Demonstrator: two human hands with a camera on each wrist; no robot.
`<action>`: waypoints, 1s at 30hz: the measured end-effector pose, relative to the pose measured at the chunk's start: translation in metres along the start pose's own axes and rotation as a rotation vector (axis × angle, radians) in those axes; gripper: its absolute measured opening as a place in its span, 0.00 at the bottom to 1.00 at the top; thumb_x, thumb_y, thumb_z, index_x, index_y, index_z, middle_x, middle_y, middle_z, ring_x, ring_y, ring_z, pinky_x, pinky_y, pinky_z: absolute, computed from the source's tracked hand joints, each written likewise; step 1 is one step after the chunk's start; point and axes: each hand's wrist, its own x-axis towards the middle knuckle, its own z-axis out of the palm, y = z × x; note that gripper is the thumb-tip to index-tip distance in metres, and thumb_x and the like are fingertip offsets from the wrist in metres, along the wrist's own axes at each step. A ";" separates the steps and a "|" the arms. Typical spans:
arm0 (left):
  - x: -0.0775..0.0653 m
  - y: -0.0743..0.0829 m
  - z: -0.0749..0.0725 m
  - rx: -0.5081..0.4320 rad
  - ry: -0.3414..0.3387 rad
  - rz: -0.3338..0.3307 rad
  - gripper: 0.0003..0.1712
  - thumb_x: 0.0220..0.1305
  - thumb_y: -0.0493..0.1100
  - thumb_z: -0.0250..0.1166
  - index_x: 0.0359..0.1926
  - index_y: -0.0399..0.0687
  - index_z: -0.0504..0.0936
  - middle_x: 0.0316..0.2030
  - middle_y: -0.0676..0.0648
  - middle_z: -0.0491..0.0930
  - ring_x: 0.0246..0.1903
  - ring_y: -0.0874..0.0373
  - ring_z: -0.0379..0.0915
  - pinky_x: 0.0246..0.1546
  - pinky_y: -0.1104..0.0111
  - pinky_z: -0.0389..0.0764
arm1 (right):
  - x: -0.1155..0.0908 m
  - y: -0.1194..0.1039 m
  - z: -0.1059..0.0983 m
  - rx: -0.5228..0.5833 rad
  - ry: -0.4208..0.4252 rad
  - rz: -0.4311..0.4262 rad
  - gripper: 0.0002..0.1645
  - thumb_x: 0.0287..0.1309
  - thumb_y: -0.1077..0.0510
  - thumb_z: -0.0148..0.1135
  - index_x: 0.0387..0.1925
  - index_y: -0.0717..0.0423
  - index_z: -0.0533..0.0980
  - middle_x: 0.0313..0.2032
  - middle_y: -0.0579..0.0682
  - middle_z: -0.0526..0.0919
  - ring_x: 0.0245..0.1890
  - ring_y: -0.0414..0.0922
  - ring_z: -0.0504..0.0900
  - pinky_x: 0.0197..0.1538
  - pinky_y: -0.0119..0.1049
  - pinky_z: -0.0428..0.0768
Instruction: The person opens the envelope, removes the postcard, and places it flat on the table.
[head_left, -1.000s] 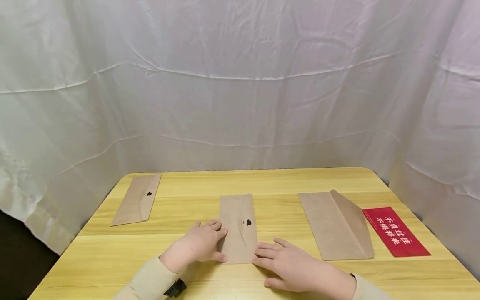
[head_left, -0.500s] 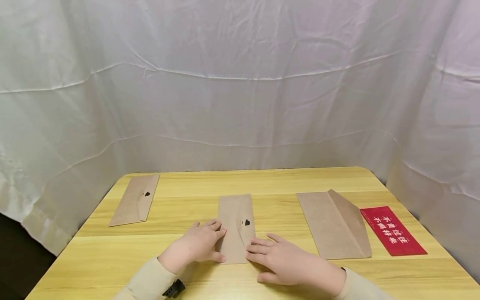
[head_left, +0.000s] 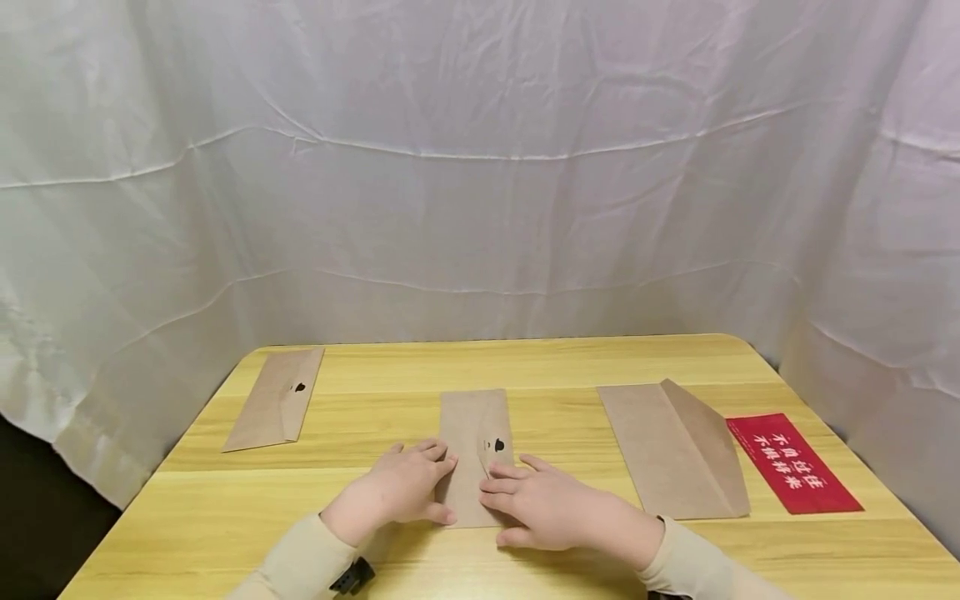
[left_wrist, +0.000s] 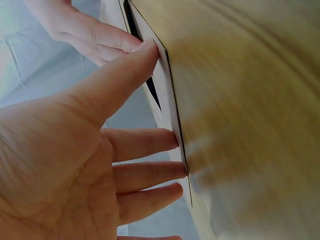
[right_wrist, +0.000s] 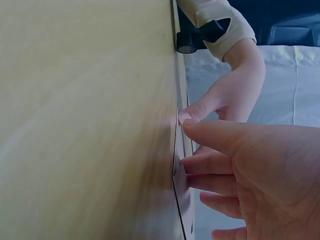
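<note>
Lying beneath the right fingers (head_left: 500, 486), the middle envelope (head_left: 467, 454) touches the left fingers (head_left: 440, 469).

I use the middle envelope (head_left: 463, 425) as landmark. Right hand (head_left: 551, 506) covers the near end of its flap; left hand (head_left: 401, 483) hides part of its left edge. Print by its hat logo (head_left: 499, 446) is too small for me to read. Right of it, the red card's (head_left: 795, 463) finest lettering: same. Nearer me than it, both sleeves (head_left: 296, 557) run off the head view's bottom edge. Wrist views crop both palms; tabletop (left_wrist: 250, 125) beside it blurs.
</note>
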 end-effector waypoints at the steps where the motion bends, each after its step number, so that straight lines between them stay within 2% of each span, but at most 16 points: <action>1: 0.000 0.000 0.000 0.000 0.000 0.001 0.46 0.50 0.67 0.69 0.66 0.49 0.73 0.68 0.45 0.69 0.70 0.47 0.62 0.65 0.41 0.66 | 0.000 0.000 0.000 0.005 -0.004 0.004 0.34 0.67 0.34 0.49 0.68 0.43 0.69 0.69 0.39 0.68 0.73 0.43 0.62 0.70 0.55 0.66; 8: 0.001 -0.001 0.001 0.002 -0.001 0.004 0.46 0.50 0.68 0.69 0.66 0.50 0.73 0.68 0.45 0.69 0.70 0.48 0.62 0.64 0.41 0.66 | -0.002 0.003 0.002 -0.001 0.014 -0.007 0.33 0.67 0.35 0.50 0.68 0.44 0.69 0.69 0.39 0.69 0.73 0.44 0.63 0.69 0.55 0.66; 16: 0.002 -0.002 0.002 0.015 -0.004 0.007 0.46 0.50 0.69 0.69 0.66 0.51 0.73 0.68 0.46 0.69 0.70 0.48 0.63 0.64 0.42 0.67 | -0.001 0.001 0.000 0.014 -0.020 0.027 0.33 0.67 0.35 0.49 0.68 0.43 0.68 0.69 0.37 0.67 0.74 0.42 0.60 0.71 0.54 0.64; 30: 0.002 -0.002 0.002 0.017 -0.012 0.001 0.47 0.49 0.69 0.69 0.66 0.52 0.73 0.69 0.46 0.68 0.70 0.49 0.62 0.65 0.42 0.66 | -0.004 -0.001 -0.004 -0.004 0.007 0.020 0.34 0.67 0.34 0.49 0.67 0.44 0.69 0.69 0.39 0.69 0.73 0.44 0.62 0.69 0.55 0.66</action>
